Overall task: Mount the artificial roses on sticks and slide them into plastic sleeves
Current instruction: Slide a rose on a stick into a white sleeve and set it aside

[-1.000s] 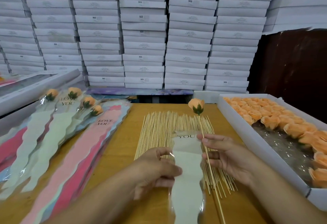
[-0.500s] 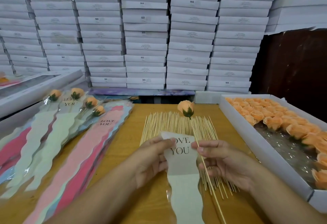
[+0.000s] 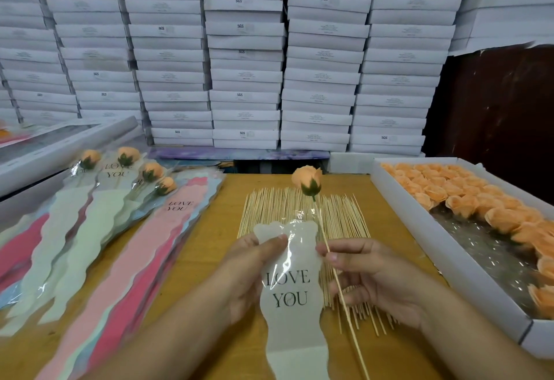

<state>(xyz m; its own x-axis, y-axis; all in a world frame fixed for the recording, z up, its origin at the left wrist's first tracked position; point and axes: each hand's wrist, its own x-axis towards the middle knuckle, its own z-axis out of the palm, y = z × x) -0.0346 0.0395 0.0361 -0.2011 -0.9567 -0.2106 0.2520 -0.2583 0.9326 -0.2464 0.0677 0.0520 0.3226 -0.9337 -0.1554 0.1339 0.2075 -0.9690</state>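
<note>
At lower centre the left hand [image 3: 248, 271] grips a "LOVE YOU" plastic sleeve [image 3: 289, 289], while the right hand [image 3: 374, 277] pinches a stick [image 3: 335, 277] topped by an orange rose [image 3: 307, 180]. Behind them loose sticks [image 3: 269, 208] lie on the wooden table [image 3: 209, 229], with a tray of roses [image 3: 419, 229] at right.

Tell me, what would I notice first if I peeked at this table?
Probably the wall of stacked white cardboard boxes filling the whole background. Next, the peach fabric rose on a thin wooden stick, pinched by the right hand at the centre, beside the milky plastic sleeve printed LOVE YOU held by the left hand. On the right sits a long white tray of peach rose heads.
</note>
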